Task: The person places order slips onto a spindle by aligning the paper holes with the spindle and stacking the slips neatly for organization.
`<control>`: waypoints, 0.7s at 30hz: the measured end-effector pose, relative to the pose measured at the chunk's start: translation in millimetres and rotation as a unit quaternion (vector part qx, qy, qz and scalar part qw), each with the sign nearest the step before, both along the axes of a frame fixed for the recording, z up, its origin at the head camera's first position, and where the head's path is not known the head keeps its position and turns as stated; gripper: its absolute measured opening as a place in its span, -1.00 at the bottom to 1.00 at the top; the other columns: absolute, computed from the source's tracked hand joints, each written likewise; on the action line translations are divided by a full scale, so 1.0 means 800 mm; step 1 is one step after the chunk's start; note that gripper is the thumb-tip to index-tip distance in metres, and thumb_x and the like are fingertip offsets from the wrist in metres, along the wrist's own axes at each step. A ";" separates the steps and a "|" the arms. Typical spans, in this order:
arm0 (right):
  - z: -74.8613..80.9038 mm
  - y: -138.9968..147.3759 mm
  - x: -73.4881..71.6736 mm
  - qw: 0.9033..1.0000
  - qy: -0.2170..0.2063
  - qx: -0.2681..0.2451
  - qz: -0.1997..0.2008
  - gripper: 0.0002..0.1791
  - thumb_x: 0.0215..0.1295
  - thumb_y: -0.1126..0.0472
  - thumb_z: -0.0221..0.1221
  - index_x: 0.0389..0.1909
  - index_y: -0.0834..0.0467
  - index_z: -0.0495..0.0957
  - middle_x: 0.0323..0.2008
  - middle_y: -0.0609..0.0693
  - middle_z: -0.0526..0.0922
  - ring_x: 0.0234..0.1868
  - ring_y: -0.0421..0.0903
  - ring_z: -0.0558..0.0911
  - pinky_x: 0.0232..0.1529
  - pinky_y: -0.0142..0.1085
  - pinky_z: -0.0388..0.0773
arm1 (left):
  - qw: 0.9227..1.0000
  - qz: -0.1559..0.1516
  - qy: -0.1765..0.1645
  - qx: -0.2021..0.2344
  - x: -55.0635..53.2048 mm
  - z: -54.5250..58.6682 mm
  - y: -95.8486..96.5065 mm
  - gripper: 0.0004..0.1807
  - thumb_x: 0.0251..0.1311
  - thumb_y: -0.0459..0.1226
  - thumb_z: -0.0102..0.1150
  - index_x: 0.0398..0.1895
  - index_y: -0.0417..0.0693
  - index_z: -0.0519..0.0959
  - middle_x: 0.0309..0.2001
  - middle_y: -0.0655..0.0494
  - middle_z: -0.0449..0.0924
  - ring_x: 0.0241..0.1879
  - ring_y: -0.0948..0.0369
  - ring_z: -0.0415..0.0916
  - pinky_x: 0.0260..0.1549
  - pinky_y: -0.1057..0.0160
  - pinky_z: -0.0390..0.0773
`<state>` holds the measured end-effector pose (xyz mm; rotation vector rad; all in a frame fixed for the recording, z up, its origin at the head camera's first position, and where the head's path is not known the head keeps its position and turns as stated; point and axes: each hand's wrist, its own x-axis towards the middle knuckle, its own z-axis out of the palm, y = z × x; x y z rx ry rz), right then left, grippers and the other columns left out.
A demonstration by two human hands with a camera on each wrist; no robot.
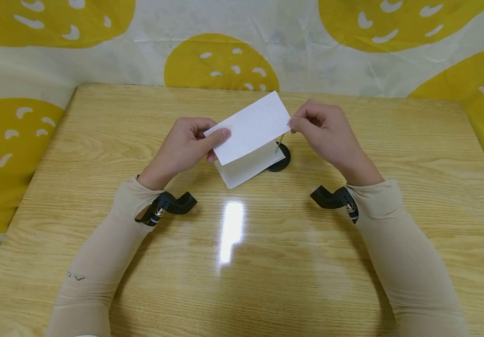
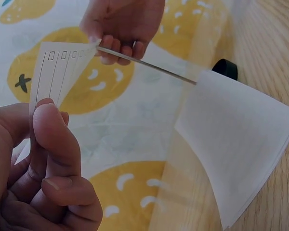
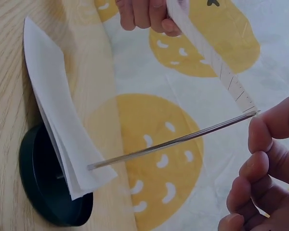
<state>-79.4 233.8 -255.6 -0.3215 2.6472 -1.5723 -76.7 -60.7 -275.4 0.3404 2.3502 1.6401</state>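
Observation:
My left hand (image 1: 184, 147) pinches the left end of a white paper slip (image 1: 250, 124) between thumb and fingers. At the slip's opposite corner, the thumb and fingertips of my right hand (image 1: 328, 133) pinch the paper right at the tip of a thin metal spike (image 3: 173, 140). Printed lines and small boxes show on the slip's underside in the left wrist view. The spike rises from a round dark base (image 3: 31, 178) on the table. Lower down, several white slips (image 2: 241, 125) are pierced by the spike near one corner and hang over the base.
The wood-grain table (image 1: 161, 271) carries the spike's base towards its back. A cloth with yellow fruit prints (image 1: 301, 61) hangs behind and at both sides. Black camera mounts (image 1: 178, 202) stick out from the beige sleeves (image 1: 98, 262) at both wrists.

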 end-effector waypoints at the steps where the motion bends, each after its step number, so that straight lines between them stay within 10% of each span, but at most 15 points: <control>1: 0.000 0.000 0.000 1.000 -0.001 0.000 0.000 -0.74 0.48 0.20 0.16 -0.43 0.14 0.67 -0.43 -0.19 0.54 -0.46 -0.10 0.31 -0.37 -0.28 0.22 | 1.000 0.001 -0.002 -0.002 0.000 0.000 0.000 -0.71 0.40 -0.08 0.28 -0.31 -0.12 0.71 -0.64 0.10 0.57 -0.53 -0.13 0.48 -0.65 0.30 0.26; 21: -0.017 0.008 -0.003 0.997 0.008 0.068 0.020 -0.72 0.48 0.21 0.11 -0.37 0.24 0.69 -0.37 -0.37 0.61 -0.42 -0.10 0.34 -0.35 -0.32 0.24 | 0.998 -0.026 -0.022 -0.062 -0.003 -0.013 0.000 -0.72 0.40 -0.05 0.28 -0.29 -0.07 0.73 -0.67 0.13 0.56 -0.52 -0.14 0.50 -0.62 0.33 0.22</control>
